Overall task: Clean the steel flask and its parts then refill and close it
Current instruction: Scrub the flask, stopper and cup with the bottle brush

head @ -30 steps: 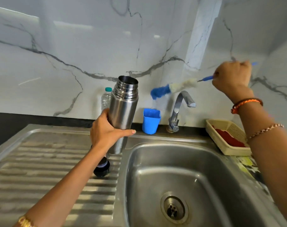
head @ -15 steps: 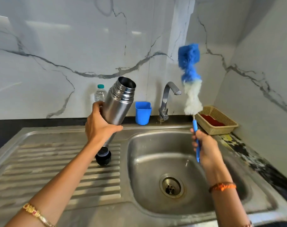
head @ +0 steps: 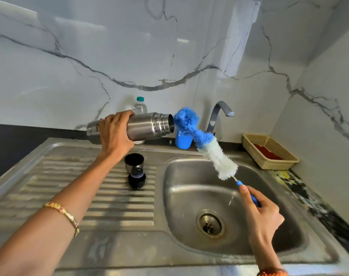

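Fingers of the left hand [head: 115, 134] wrap the sideways cylindrical steel flask [head: 141, 127], its open rim touching, at three o'clock, the fluffy blue-and-white bottle brush [head: 206, 144] gripped by the right hand [head: 263, 214].

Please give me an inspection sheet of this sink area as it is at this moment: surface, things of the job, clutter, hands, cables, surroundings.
Surface: steel sink with a ribbed drainboard on its left and a drain in the bowl; no water runs from the tap.
Job's things: steel flask held nearly level, mouth open toward the right; bottle brush with its blue tip at the mouth; flask cup and black stopper on the drainboard.
Clutter: blue cup, plastic water bottle, beige basket with something red inside.
Hands: left hand grips the flask; right hand grips the brush handle.
Cables: nothing seen.
Surroundings: white marble-pattern wall.
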The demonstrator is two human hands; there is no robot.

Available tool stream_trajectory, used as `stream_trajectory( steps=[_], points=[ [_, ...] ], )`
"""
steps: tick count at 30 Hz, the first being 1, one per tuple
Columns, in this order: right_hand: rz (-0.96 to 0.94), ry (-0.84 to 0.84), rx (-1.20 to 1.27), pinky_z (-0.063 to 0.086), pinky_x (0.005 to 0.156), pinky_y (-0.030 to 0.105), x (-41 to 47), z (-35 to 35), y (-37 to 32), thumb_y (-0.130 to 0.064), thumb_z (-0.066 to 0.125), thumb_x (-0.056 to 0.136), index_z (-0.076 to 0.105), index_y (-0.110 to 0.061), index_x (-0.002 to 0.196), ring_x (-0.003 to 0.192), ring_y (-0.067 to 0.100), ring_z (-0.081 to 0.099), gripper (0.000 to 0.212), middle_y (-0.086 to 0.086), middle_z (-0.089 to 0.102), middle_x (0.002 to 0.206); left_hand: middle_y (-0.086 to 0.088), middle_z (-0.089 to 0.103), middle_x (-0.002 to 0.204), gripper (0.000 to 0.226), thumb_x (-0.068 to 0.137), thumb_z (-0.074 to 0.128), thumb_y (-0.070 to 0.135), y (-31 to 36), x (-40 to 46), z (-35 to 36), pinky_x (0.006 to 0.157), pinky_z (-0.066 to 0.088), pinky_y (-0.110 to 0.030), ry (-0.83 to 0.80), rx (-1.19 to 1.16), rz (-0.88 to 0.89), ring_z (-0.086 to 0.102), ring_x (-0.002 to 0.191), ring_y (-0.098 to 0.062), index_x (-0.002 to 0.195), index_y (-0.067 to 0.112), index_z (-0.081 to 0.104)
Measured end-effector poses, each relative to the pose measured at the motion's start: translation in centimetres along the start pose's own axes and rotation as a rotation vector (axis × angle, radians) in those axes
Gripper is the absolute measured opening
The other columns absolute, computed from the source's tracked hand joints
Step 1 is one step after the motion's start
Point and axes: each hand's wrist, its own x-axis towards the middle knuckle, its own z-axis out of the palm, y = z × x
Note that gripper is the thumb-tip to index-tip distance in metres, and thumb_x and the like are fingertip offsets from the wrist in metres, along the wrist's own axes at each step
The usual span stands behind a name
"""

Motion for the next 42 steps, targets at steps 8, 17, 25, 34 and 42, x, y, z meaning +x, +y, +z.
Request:
stream_trajectory(
  steps=[8,17,25,34,42],
  points=[
    [-0.376,0.092,-0.239,0.037,0.062,0.030,1.3,-0.3,2.0,-0.053,0.050,0.076,0.075,-0.022,0.077,0.051,0.016,0.050,0.040,-0.003,0.050,0.046,-0.013,0.061,0.116,0.075,0.051,0.078,-0.005,-1.8,0.5,-0.8,0.098,0.031,-0.050,-0.009,0.166,0.039,0.048,0.109,-0.037,0.120,0.012,0.054],
    [-0.546,0.077,-0.441,0.019,0.066,0.029,2.0,-0.2,3.7,-0.050,0.048,0.080,0.074,-0.014,0.068,0.043,0.021,0.053,0.046,0.001,0.055,0.044,-0.013,0.062,0.115,0.074,0.050,0.082,-0.003,-2.3,1.1,-2.0,0.105,0.018,-0.058,-0.090,0.393,0.343,0.047,0.111,-0.043,0.119,0.010,0.057],
    [-0.376,-0.071,-0.091,0.027,0.047,0.028,2.2,-0.4,4.1,-0.076,0.039,0.078,0.076,-0.011,0.077,0.049,-0.001,0.047,0.075,-0.004,0.033,0.036,-0.014,0.062,0.116,0.074,0.049,0.082,0.000,-2.5,1.8,-1.6,0.093,0.029,-0.051,-0.095,0.172,0.352,0.048,0.103,-0.041,0.119,0.009,0.057],
    [-0.710,0.121,-0.496,0.021,0.063,0.032,3.0,0.0,2.3,-0.055,0.047,0.084,0.073,-0.015,0.064,0.040,0.023,0.053,0.051,0.002,0.059,0.045,-0.011,0.057,0.127,0.075,0.057,0.082,0.005,-3.0,2.6,-1.4,0.101,0.017,-0.058,-0.157,0.267,0.389,0.041,0.117,-0.042,0.126,0.014,0.054],
    [-0.438,-0.007,-0.513,0.040,0.055,0.029,2.4,1.7,1.2,-0.069,0.037,0.079,0.073,-0.018,0.065,0.051,0.033,0.061,0.064,0.007,0.062,0.048,-0.007,0.056,0.129,0.078,0.057,0.082,0.003,-3.6,1.5,-0.3,0.104,0.006,-0.066,-0.220,0.360,0.411,0.037,0.122,-0.042,0.128,0.019,0.054]
  ],
)
